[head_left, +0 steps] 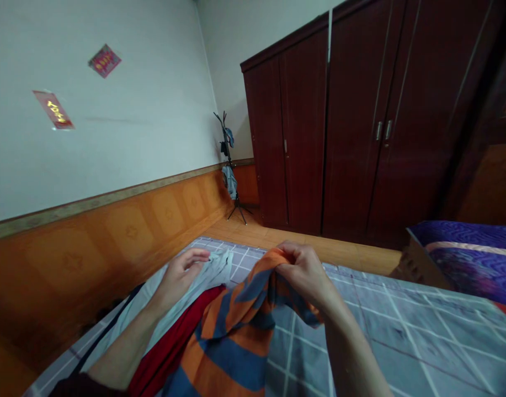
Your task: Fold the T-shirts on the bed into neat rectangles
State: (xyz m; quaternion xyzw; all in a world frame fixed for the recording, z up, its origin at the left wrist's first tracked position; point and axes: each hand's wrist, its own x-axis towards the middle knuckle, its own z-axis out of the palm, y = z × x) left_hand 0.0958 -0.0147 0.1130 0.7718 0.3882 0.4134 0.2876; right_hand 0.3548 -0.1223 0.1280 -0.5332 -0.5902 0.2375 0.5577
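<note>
An orange and blue-grey striped garment (236, 353) lies in front of me, its far end lifted off the bed. My right hand (300, 270) is closed on that raised end, fingers pinching the cloth. My left hand (184, 275) hovers to the left with its fingers apart and nothing in them, above a pale, light-coloured garment (219, 267). Between the pale one and the striped one lies a dark red garment (174, 342). The near ends of the clothes run out of view at the bottom edge.
A grey checked sheet (372, 320) covers the bed. Beyond it are a wooden floor strip, dark red wardrobes (356, 127) and a black coat stand (228, 149) with clothes on it. At right, a purple bedspread (476, 253). Wood panelling (132, 226) lines the left wall.
</note>
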